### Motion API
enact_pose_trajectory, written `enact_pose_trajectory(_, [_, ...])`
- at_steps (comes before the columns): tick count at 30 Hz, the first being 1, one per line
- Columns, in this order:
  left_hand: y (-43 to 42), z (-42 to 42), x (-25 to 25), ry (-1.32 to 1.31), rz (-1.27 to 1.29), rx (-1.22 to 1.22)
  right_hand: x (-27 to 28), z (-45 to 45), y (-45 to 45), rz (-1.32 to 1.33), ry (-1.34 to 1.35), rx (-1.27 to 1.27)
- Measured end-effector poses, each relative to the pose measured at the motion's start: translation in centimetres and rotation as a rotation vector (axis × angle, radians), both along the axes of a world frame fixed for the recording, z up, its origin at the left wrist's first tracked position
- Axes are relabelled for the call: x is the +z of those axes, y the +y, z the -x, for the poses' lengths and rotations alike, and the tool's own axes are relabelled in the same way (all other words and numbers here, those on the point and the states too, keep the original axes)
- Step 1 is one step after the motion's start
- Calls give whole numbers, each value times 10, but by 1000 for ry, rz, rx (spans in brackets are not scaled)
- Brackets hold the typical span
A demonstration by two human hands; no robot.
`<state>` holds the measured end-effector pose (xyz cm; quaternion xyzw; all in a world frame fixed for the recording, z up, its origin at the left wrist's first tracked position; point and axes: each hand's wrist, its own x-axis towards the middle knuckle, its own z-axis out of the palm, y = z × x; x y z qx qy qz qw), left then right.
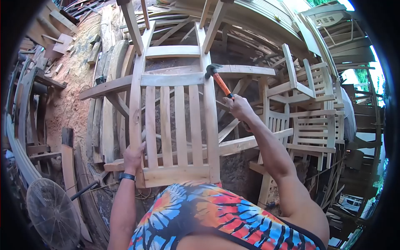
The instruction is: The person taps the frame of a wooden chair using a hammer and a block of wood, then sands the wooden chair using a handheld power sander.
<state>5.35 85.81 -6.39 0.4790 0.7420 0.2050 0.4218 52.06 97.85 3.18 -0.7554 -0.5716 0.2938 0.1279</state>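
A wooden chair frame with upright back slats lies across sawhorse beams in front of me, its legs pointing away at the top of the head view. My right hand is closed around the handle of a claw hammer with an orange and black grip. The hammer's dark head is at the chair's right side rail, near the end of a crosspiece; whether it touches the wood I cannot tell. My left hand grips the left side rail of the chair near its lower end.
The support beams stick out on both sides of the chair. Slatted wooden chairs are stacked at the right. A round fan stands at the lower left. Planks lie along the left, beside sawdust-covered ground.
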Motion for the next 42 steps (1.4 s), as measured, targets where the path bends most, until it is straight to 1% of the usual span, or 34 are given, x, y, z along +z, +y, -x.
enact_pose_trajectory(1, [-1, 0, -4, -7, -14, 1, 29, 4, 10, 107, -25, 29])
enact_pose_trajectory(2, [-6, 1, -3, -8, 0, -10, 47, 12, 7, 108, 33, -58])
enact_pose_trajectory(3, [-4, 0, -3, -2, 1, -4, 36, 14, 4, 109, 31, -56])
enact_pose_trajectory(5, [-2, -3, -3, 5, 1, 19, -13, 11, -7, -288, 47, -73])
enact_pose_trajectory(6, [-4, -4, 0, -11, -14, 15, -34, -3, -5, -155, -27, 0])
enact_pose_trajectory(7, [-3, -3, 1, -27, -41, 9, -26, -10, -4, -163, -21, -4])
enact_pose_trajectory(9, [5, 0, 1, 26, -84, -4, 4, -14, 14, 142, -50, 73])
enact_pose_trajectory(10, [-3, 0, -5, 71, -82, -22, 26, -3, 9, 176, -38, 10])
enact_pose_trajectory(11, [-8, 6, -12, 69, -76, -28, 17, -1, -7, 182, -40, 5])
enact_pose_trajectory(13, [-5, 27, -35, -65, 114, 9, -13, 3, -33, 34, 101, -72])
enact_pose_trajectory(14, [-13, 31, -48, -66, 103, 23, -25, 13, -54, -38, 129, -99])
enact_pose_trajectory(15, [-26, 36, -59, -330, 62, 99, -36, 24, -77, -110, 161, -129])
enact_pose_trajectory(16, [-32, 41, -64, -593, 18, 167, -46, 33, -98, -85, 210, -158])
enact_pose_trajectory(17, [-29, 46, -63, -590, 7, 169, -56, 40, -117, -58, 257, -190])
enact_pose_trajectory(19, [-28, 55, -60, -416, 134, -2, -78, 50, -147, -111, 346, -289])
enact_pose_trajectory(20, [-24, 66, -92, -380, 3, -83, -85, 47, -156, -54, 273, -275])
enact_pose_trajectory(21, [-17, 71, -112, -378, -6, -80, -85, 48, -166, -61, 275, -269])
enact_pose_trajectory(22, [-7, 75, -124, -309, 47, -165, -85, 52, -176, -101, 331, -282])
enact_pose_trajectory(23, [3, 81, -125, -235, 99, -253, -85, 57, -182, -143, 391, -299])
enact_pose_trajectory(24, [9, 75, -111, -224, 88, -260, -81, 58, -188, -96, 439, -308])
enact_pose_trajectory(26, [12, 45, -77, -774, 120, 35, -79, 58, -200, -103, 455, -298])
enact_pose_trajectory(27, [15, 47, -79, -775, 105, 30, -79, 55, -205, -102, 458, -281])
enact_pose_trajectory(28, [20, 47, -81, -878, 138, 36, -84, 57, -210, -138, 565, -290])
enact_pose_trajectory(29, [24, 48, -83, -980, 175, 39, -87, 55, -214, -154, 568, -287])
enact_pose_trajectory(30, [27, 35, -83, -867, -15, 152, -72, 60, -218, -121, 625, -333])
enact_pose_trajectory(31, [30, 37, -79, -869, -26, 145, -61, 64, -220, -85, 681, -379])
enact_pose_trajectory(32, [34, 41, -74, -627, -27, 113, -69, 59, -220, -106, 754, -378])
enact_pose_trajectory(33, [36, 46, -66, -385, -26, 84, -75, 52, -218, -91, 733, -356])
enact_pose_trajectory(36, [27, 56, -38, 335, -24, 12, -74, 45, -211, -63, 835, -374])
enact_pose_trajectory(37, [14, 53, -15, 329, -30, 16, -80, 41, -208, -45, 811, -392])
enact_pose_trajectory(39, [-18, 45, 50, 504, -150, 80, -94, 35, -208, -32, 784, -402])
enact_pose_trajectory(40, [-30, 50, 67, 459, -80, 14, -100, 37, -210, -47, 843, -438])
enact_pose_trajectory(41, [-38, 54, 64, 458, -88, 19, -105, 38, -210, -61, 905, -474])
enact_pose_trajectory(42, [-50, 60, 53, 322, -15, -134, -105, 44, -213, -82, 969, -520])
